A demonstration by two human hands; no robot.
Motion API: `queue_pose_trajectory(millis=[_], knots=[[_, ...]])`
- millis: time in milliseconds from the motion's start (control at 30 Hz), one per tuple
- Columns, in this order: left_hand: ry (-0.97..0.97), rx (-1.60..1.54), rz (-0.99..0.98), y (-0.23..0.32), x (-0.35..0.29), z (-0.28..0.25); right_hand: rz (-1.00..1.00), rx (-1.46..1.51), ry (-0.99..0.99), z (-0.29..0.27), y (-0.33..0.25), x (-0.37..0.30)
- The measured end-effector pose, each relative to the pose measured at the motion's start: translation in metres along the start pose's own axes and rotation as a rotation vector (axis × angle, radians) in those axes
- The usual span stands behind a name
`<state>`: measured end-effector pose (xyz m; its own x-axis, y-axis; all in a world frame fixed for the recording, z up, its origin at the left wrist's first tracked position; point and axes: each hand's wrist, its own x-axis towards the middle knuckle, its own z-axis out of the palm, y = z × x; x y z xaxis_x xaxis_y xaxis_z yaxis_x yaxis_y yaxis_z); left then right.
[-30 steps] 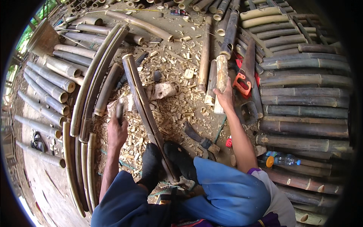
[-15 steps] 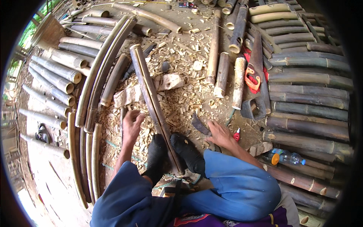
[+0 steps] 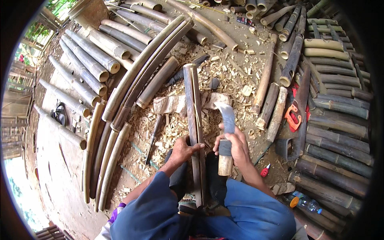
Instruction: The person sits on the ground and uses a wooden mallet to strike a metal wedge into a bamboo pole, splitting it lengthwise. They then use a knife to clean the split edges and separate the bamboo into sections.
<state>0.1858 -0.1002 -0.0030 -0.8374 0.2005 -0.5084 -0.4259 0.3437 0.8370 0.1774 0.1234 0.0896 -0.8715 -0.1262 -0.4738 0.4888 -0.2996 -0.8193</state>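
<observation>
Knife (image 3: 229, 126) lifted | within right fingers (image 3: 217, 145) | bamboo (image 3: 192, 100) touching left fingers (image 3: 184, 141)

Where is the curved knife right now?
In the head view, the curved knife is just right of centre, held in the person's right hand, beside the split bamboo pole.

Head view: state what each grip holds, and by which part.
The right grip holds a curved knife near the dark-wrapped top of its handle; the left grip holds split bamboo near its middle.
</observation>
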Motion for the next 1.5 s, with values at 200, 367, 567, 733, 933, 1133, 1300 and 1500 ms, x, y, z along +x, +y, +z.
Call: queue_pose_trajectory(millis=[200, 367, 567, 733, 933, 1133, 1300, 1500], knots=[[0.068, -0.104, 0.024, 0.000, 0.017, 0.000, 0.150, -0.072, -0.073, 0.026, 0.009, 0.004], [0.138, -0.042, -0.037, 0.013, 0.013, 0.003, 0.232, -0.089, -0.053, 0.024, 0.012, -0.009], [0.159, -0.022, -0.018, 0.006, 0.015, 0.006, 0.259, 0.018, -0.042, 0.024, 0.017, -0.012], [0.166, 0.014, 0.009, 0.006, 0.014, 0.007, 0.196, 0.046, -0.075, 0.016, 0.031, -0.010], [0.149, 0.028, -0.031, 0.002, 0.014, 0.008, 0.138, 0.039, -0.106, 0.010, 0.043, 0.004], [0.171, 0.024, 0.030, 0.004, 0.011, 0.009, 0.103, 0.017, -0.104, 0.011, 0.044, 0.022], [0.176, 0.056, 0.035, 0.001, 0.015, 0.009, 0.072, -0.072, -0.109, 0.015, 0.033, 0.049], [0.157, 0.008, 0.023, 0.007, 0.011, 0.005, 0.071, 0.043, -0.087, 0.016, 0.035, 0.038]])
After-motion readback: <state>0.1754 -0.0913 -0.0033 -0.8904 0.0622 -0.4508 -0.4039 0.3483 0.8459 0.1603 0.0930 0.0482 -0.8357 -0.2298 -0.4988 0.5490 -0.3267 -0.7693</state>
